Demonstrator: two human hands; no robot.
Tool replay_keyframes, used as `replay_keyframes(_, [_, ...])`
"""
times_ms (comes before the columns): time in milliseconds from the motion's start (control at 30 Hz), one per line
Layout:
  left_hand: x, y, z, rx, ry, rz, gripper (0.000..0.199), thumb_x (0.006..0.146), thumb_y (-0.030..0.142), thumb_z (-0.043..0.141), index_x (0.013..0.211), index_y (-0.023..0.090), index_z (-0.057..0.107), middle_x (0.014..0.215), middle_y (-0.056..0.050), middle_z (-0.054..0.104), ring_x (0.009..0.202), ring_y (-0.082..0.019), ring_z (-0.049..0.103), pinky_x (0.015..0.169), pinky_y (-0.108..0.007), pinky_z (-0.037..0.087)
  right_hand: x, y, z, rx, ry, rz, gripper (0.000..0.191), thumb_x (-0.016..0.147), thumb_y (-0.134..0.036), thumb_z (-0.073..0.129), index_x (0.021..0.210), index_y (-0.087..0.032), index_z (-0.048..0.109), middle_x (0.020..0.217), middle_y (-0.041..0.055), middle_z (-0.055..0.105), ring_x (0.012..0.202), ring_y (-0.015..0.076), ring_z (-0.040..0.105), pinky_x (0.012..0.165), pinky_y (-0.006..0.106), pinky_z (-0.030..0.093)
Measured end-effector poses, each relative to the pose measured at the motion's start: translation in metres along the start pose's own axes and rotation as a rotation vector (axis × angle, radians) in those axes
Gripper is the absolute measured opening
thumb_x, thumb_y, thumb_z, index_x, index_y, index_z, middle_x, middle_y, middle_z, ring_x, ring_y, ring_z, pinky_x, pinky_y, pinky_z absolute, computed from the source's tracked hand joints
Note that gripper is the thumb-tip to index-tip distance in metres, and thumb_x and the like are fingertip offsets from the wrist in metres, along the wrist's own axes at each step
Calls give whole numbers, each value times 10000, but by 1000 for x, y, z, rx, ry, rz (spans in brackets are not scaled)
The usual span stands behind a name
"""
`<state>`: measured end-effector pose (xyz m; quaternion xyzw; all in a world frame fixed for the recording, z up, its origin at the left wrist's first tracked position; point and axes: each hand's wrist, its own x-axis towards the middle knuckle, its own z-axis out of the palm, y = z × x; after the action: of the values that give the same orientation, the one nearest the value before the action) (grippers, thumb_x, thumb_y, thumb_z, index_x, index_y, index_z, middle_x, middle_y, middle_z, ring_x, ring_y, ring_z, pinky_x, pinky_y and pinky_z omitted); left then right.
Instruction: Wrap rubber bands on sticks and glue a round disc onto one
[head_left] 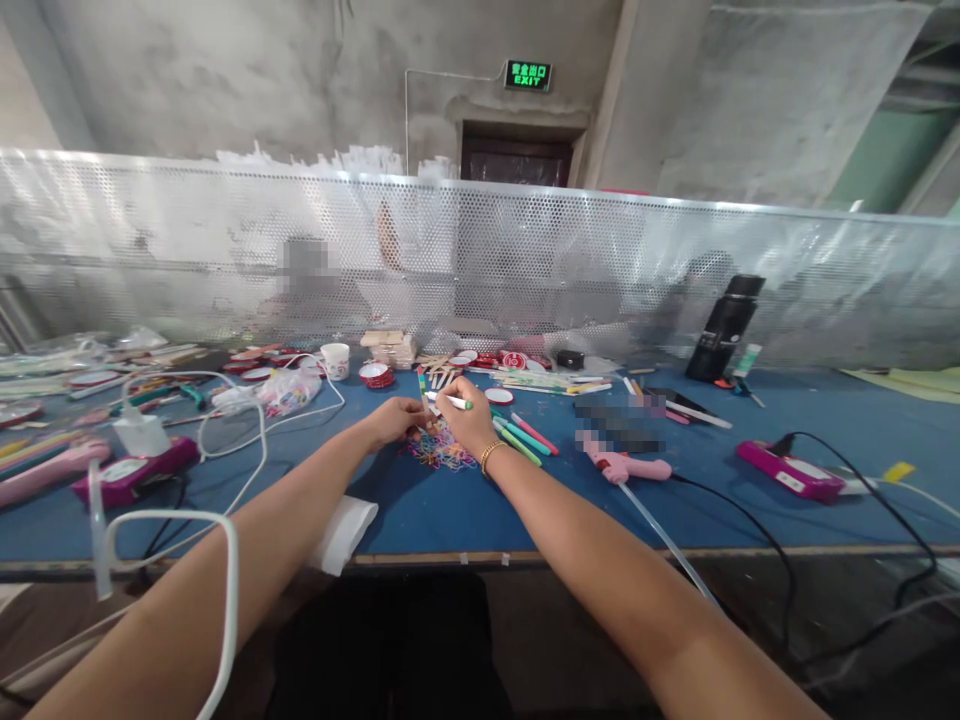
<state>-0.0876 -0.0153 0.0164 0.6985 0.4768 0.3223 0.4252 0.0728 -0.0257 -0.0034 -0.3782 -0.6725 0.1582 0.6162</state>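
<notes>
My left hand (399, 420) is closed on a thin craft stick (422, 382) that stands nearly upright, with green and reddish colouring on its upper part. In my right hand (469, 422), a white marker with a green end (459, 403) is gripped like a pen, its other end close to the stick. Beneath both hands lies a loose pile of small multicoloured loops (442, 455), too small to name surely. Several coloured markers (525, 440) rest on the table just right of my right wrist.
A pink glue gun (626, 466) with a black cord lies to the right, near a magenta box (791, 472). White cable loops (234, 560) cross the left side. Further back stand a paper cup (335, 361), stacked red-rimmed lids (376, 375) and a black flask (724, 335) before a perforated metal screen (525, 270).
</notes>
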Motion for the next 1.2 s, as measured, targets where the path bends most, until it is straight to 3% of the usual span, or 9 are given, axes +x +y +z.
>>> replay_keyframes(800, [1,-1,-1,-21,-25,-19,419,612,501,726,792,128,665,763,-65,712,479,-86,524,423,-199,234,-1,0,0,-46,-3,10,147,794,-329,511,703,-213,507,705,-31,582,715,143,549,698,253,419])
replay_keyframes(933, [-1,3,-1,-44,1,-33,390,597,451,743,798,127,665,767,-71,713,470,-84,518,423,-202,227,4,0,-3,-17,49,23,165,852,-374,465,809,-220,506,799,-19,633,749,136,601,723,255,459])
replay_keyframes(1067, [-2,8,-1,-70,23,-37,397,602,452,740,809,121,664,791,-84,716,474,-75,508,424,-197,234,33,0,-32,-209,-73,182,277,950,-448,300,1017,-228,455,865,1,686,647,109,641,635,247,496])
replay_keyframes(1200, [-4,12,-2,-68,51,-30,417,612,467,736,829,118,668,812,-93,716,486,-68,494,420,-185,226,67,9,-112,-485,-84,217,224,956,-359,361,1013,-207,515,878,75,693,690,150,658,648,274,503])
